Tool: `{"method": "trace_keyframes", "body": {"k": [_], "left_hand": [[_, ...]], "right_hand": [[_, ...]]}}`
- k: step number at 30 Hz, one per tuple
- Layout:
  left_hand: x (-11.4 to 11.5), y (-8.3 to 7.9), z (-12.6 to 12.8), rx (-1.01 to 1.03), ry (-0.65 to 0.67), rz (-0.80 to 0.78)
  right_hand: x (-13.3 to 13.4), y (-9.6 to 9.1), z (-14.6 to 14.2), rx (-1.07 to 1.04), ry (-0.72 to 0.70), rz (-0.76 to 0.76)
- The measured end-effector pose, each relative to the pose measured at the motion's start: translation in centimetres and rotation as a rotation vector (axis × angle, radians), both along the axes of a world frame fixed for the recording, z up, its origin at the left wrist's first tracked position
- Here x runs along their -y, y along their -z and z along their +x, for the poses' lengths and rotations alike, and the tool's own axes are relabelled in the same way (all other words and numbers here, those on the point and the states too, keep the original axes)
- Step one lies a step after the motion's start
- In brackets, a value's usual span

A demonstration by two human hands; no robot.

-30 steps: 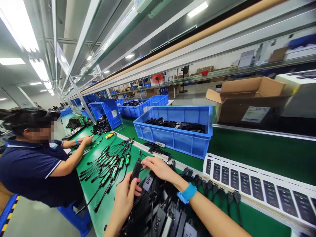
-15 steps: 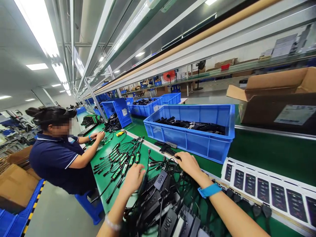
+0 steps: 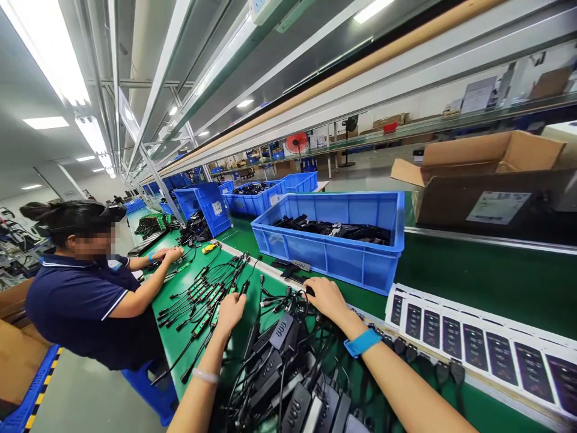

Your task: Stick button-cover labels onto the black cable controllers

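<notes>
Looked forward and down from head height, in a single view. Sat close above the left hand (image 3: 231, 311) and right hand (image 3: 328, 296), faced slantwise across the green table (image 3: 487, 411), and took in the blue bin (image 3: 324, 258) beyond.

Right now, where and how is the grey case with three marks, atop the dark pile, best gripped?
Probably grip the grey case by its long edges, coming from above: it is box-shaped and lies atop the dark pile, its marked face uncovered, with other cases crowded nearby.
</notes>
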State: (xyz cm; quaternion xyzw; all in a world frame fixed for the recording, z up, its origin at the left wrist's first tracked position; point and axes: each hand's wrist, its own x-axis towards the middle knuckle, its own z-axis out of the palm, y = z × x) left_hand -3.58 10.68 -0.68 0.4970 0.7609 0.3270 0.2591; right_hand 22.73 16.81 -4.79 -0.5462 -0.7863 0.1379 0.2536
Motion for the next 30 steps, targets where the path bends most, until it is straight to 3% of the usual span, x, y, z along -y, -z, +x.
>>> {"method": "trace_keyframes", "body": {"k": [4, 8, 12, 15, 21, 26, 30], "left_hand": [[2.3, -2.1, 0.1, 0.398, 0.049, 0.078], [5.6, -4.1, 0.9, 0.702, 0.104, 0.178], [8.1, -5.2, 2.5, 0.870, 0.175, 0.204], [9.1, -5.3, 4.2, 0.939, 0.254, 0.163], [9.6, -5.1, 6.3, 0.941, 0.282, 0.162], [10.1, -5.5, 6.5, 0.919, 0.385, 0.171], [10.2, -5.4, 6.3, 0.908, 0.380, 0.189]], "right_hand": [[-0.2, -0.8, 0.6, -0.227, 0.039, -0.030], [-0.2, -2.8, 1.1, -0.539, 0.105, -0.055], [1.2, -5.6, 0.2, -0.845, -0.012, -0.187], [3.4, -7.7, -1.2, -0.976, -0.128, -0.290], [8.2, -10.7, -3.5, -1.190, -0.375, -0.618], [9.7, -10.7, -4.7, -1.140, -0.419, -0.534], [9.5, -10.0, -5.1, -0.983, -0.481, -0.418]]}}
